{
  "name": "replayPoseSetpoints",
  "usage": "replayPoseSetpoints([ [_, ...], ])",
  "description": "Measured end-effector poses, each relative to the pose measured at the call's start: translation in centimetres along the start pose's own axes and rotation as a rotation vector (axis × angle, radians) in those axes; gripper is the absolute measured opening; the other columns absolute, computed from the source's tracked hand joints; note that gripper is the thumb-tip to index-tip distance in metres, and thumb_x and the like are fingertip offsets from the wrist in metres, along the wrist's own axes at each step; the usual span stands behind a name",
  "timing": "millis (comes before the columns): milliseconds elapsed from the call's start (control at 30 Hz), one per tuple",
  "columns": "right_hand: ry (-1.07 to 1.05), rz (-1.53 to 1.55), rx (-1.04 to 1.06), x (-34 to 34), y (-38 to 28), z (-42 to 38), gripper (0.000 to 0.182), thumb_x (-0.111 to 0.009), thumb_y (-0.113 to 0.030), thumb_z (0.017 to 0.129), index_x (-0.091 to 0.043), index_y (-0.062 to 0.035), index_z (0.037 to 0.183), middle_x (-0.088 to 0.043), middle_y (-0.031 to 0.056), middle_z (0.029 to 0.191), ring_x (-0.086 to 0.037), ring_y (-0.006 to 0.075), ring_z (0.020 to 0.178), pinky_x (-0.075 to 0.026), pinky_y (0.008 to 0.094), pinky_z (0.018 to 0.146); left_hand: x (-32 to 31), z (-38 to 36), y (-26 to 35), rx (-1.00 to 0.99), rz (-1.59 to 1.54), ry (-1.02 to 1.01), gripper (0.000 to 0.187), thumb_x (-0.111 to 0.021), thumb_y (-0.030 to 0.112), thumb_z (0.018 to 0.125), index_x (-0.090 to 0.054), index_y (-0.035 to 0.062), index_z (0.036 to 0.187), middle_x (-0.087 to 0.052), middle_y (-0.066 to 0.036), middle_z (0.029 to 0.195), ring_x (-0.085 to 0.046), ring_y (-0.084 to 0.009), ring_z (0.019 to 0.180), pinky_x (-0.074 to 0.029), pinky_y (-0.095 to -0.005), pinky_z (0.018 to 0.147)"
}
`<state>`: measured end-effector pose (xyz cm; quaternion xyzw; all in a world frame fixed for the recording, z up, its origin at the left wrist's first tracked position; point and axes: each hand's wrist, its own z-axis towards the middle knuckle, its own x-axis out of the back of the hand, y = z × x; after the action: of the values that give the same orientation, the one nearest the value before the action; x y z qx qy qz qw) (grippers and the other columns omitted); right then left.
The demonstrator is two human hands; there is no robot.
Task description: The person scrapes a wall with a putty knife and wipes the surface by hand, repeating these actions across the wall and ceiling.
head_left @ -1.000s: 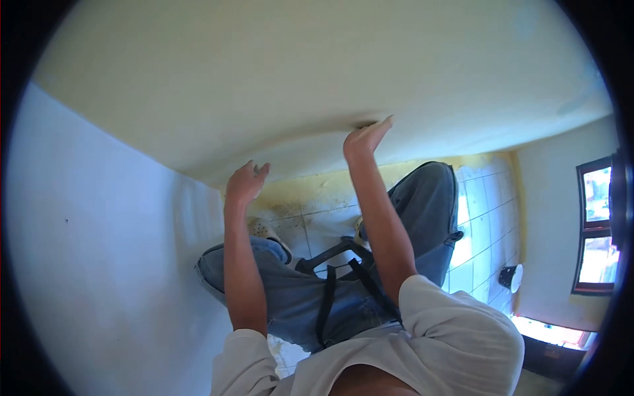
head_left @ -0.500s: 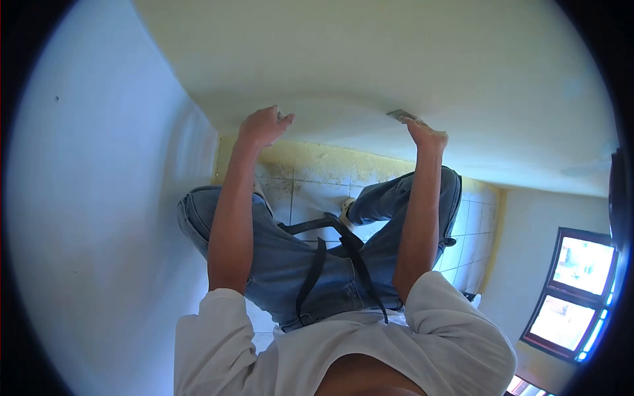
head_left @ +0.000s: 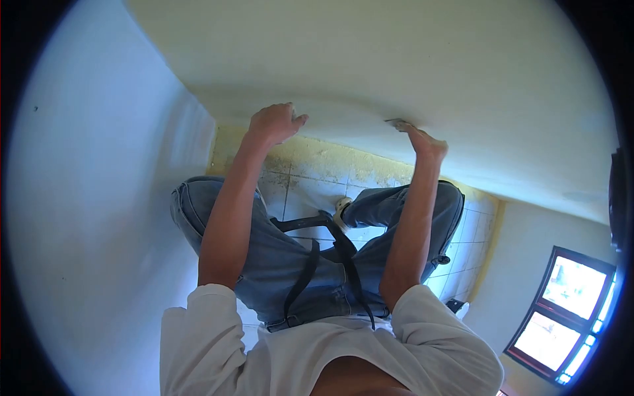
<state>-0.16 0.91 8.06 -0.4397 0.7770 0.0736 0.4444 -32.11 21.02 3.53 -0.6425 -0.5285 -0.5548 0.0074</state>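
Note:
My right hand [head_left: 426, 142] is closed on a flat metal scraper [head_left: 397, 123], whose blade lies against the pale wall [head_left: 370, 59]. To the left, my left hand [head_left: 274, 124] is closed near the same wall. A little whitish material shows by its thumb, but what the fingers hold is too hidden to name. Both forearms reach forward over my bent knees.
A bluish side wall [head_left: 99, 198] meets the pale wall at a corner on the left. Below is a white tiled floor [head_left: 310, 198] with a yellowish, stained wall base. Dark straps [head_left: 307, 277] hang over my jeans. A framed window [head_left: 561, 313] is at the right.
The view has shifted slightly. My left hand has moved a little to the right along the wall, and the scraper in my right hand is tilted flatter against it.

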Motion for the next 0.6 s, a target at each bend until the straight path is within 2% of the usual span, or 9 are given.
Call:
replayPoseSetpoints([
  [33, -0.113, -0.104, 0.083, 2.1, 0.2, 3.6, 0.083, -0.014, -0.065, 0.106, -0.023, -0.0119, 0.168, -0.024, 0.0145, 0.174, -0.015, 0.0403, 0.162, -0.011, 0.0631, 0.13, -0.6, 0.6, 0.4, -0.011, 0.014, -0.003, 0.057, -0.057, 0.055, 0.102, -0.072, 0.0006, 0.107, -0.077, -0.019, 0.1, -0.073, -0.0376, 0.105, -0.056, -0.0515, 0.095],
  [133, -0.264, -0.235, 0.182, 3.4, 0.2, 5.7, 0.087, -0.014, -0.068, 0.106, -0.014, -0.0098, 0.17, -0.014, 0.0158, 0.177, -0.006, 0.0408, 0.164, -0.005, 0.0626, 0.131, -1.7, 1.6, 1.4, -0.04, 0.042, -0.033, 0.058, -0.058, 0.055, 0.102, -0.072, 0.0001, 0.108, -0.077, -0.019, 0.101, -0.073, -0.0384, 0.105, -0.056, -0.0519, 0.095],
  [200, -0.189, -0.104, 0.108, 3.0, -0.1, 4.4, 0.086, -0.018, -0.067, 0.106, -0.016, -0.0096, 0.17, -0.016, 0.0153, 0.177, -0.011, 0.0401, 0.162, -0.008, 0.0623, 0.131, -2.2, 2.0, 1.8, -0.052, 0.044, -0.029, 0.058, -0.058, 0.055, 0.101, -0.072, -0.0001, 0.11, -0.077, -0.02, 0.104, -0.073, -0.0389, 0.106, -0.056, -0.0522, 0.096],
  [267, 0.011, 0.185, -0.061, -0.9, 1.3, -3.3, 0.083, -0.025, -0.066, 0.106, -0.023, -0.01, 0.168, -0.024, 0.0139, 0.175, -0.023, 0.0384, 0.16, -0.017, 0.062, 0.13, -2.6, 1.9, 2.0, -0.051, 0.045, 0.01, 0.057, -0.06, 0.055, 0.101, -0.073, -0.0002, 0.112, -0.077, -0.022, 0.107, -0.073, -0.0393, 0.108, -0.056, -0.0523, 0.097],
  [300, 0.107, 0.228, -0.052, -0.9, 1.4, -2.9, 0.081, -0.028, -0.064, 0.105, -0.03, -0.0107, 0.166, -0.028, 0.0108, 0.174, -0.025, 0.0341, 0.159, -0.018, 0.0604, 0.13, -3.2, 1.5, 1.9, -0.049, 0.059, -0.002, 0.056, -0.06, 0.054, 0.101, -0.072, 0.0007, 0.112, -0.077, -0.021, 0.107, -0.073, -0.0392, 0.107, -0.056, -0.0516, 0.096],
  [367, -0.049, -0.083, 0.152, 1.3, 4.2, 0.2, 0.086, -0.024, -0.067, 0.105, -0.022, -0.0083, 0.168, -0.02, 0.0122, 0.177, -0.015, 0.0335, 0.163, -0.012, 0.0589, 0.131, -4.2, 1.9, 2.7, -0.097, 0.104, -0.019, 0.054, -0.06, 0.054, 0.101, -0.072, 0.0026, 0.113, -0.077, -0.02, 0.108, -0.073, -0.0391, 0.105, -0.055, -0.0501, 0.095],
  [467, -0.225, -0.054, 0.141, 7.7, 3.2, 9.2, 0.091, -0.021, -0.068, 0.105, -0.011, -0.0048, 0.17, -0.009, 0.0145, 0.179, -0.001, 0.0333, 0.165, -0.003, 0.0557, 0.133, -6.4, 2.2, 4.1, -0.147, 0.111, -0.139, 0.053, -0.062, 0.053, 0.101, -0.073, 0.0023, 0.111, -0.076, -0.021, 0.111, -0.072, -0.0396, 0.106, -0.055, -0.0508, 0.095],
  [567, -0.006, 0.32, 0.007, 1.4, 4.9, -2.3, 0.089, -0.023, -0.065, 0.105, -0.012, -0.0059, 0.17, -0.011, 0.0131, 0.179, -0.005, 0.0319, 0.165, -0.004, 0.0539, 0.133, -7.6, 1.9, 4.4, -0.235, 0.144, -0.081, 0.052, -0.063, 0.052, 0.1, -0.074, 0.0018, 0.106, -0.075, -0.021, 0.115, -0.072, -0.0395, 0.108, -0.055, -0.0513, 0.096],
  [600, -0.023, 0.229, 0.013, 1.8, 5.4, -1.4, 0.089, -0.023, -0.065, 0.105, -0.012, -0.0056, 0.17, -0.01, 0.0133, 0.179, -0.005, 0.032, 0.165, -0.003, 0.0538, 0.133, -7.4, 1.7, 4.4, -0.226, 0.142, -0.085, 0.052, -0.063, 0.052, 0.1, -0.074, 0.0015, 0.108, -0.075, -0.021, 0.116, -0.071, -0.0395, 0.109, -0.055, -0.0511, 0.097],
])
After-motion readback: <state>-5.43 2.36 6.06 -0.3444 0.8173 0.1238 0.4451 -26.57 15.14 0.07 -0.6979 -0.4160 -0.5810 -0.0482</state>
